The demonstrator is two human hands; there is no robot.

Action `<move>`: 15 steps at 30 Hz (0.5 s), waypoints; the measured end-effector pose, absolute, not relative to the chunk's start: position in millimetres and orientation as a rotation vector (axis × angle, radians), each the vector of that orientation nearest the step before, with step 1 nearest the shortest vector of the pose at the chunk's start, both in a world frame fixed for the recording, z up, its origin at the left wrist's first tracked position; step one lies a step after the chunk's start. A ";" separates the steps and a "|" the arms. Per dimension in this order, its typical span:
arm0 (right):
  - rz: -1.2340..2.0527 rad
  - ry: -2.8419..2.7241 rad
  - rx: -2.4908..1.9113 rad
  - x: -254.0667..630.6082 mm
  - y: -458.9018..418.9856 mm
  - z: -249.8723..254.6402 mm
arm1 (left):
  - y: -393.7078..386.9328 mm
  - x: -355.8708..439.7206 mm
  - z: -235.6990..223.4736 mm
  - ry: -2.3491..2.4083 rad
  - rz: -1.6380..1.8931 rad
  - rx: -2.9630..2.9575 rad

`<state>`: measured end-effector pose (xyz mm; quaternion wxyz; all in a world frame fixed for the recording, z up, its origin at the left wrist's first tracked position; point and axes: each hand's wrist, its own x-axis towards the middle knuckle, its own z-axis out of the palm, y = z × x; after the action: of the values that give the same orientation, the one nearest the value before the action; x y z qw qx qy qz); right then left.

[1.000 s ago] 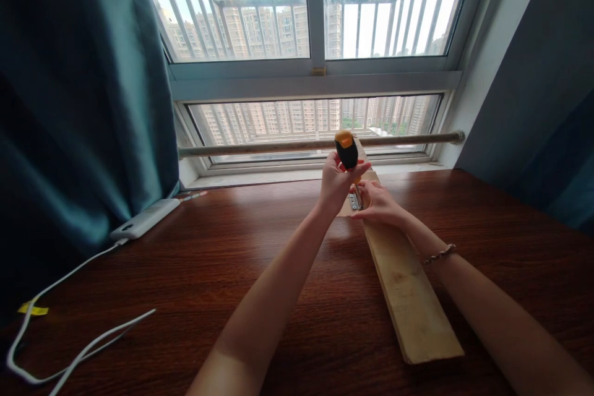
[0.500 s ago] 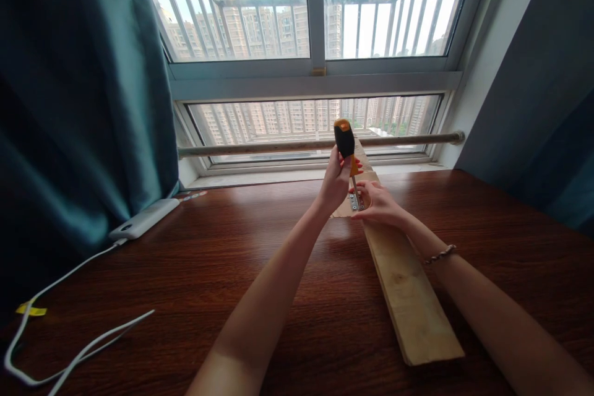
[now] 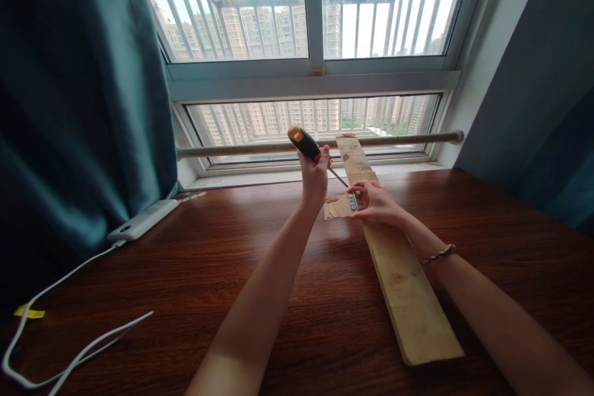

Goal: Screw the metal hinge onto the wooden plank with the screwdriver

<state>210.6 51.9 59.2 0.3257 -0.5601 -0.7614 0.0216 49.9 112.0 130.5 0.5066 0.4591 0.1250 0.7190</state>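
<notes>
My left hand (image 3: pixel 315 178) is wrapped round the black and orange handle of a screwdriver (image 3: pixel 307 145). The screwdriver is tilted, its shaft running down to the right and its tip close to my right fingertips. My right hand (image 3: pixel 378 203) grips a small metal hinge (image 3: pixel 356 201) at its edges, thumb on the near side and fingers on the far side. Screw heads show in the hinge. Under it are a long wooden board (image 3: pixel 408 288) and a short piece of wood (image 3: pixel 338 206) that sticks out to the left.
Another flat strip (image 3: pixel 353 154) extends from the board towards the window. A metal rail (image 3: pixel 241 150) crosses before the glass. On the dark wooden table (image 3: pixel 195 297) lie a white power bank (image 3: pixel 143 220) and a white cable (image 3: pixel 69 272), near a blue curtain (image 3: pixel 88 86).
My left hand has drawn the screwdriver left, off the hinge, and tipped it from nearly upright to slanting. My right hand has stayed at the hinge.
</notes>
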 end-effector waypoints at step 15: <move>0.042 -1.999 -1.467 212.2 53.9 58.4 | 106.7 58.4 123.7 0.341 1.621 1.169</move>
<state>212.2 53.9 58.4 0.3249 -0.5593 -0.7624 0.0162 58.4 106.7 123.7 0.5287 0.4896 0.1428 0.6786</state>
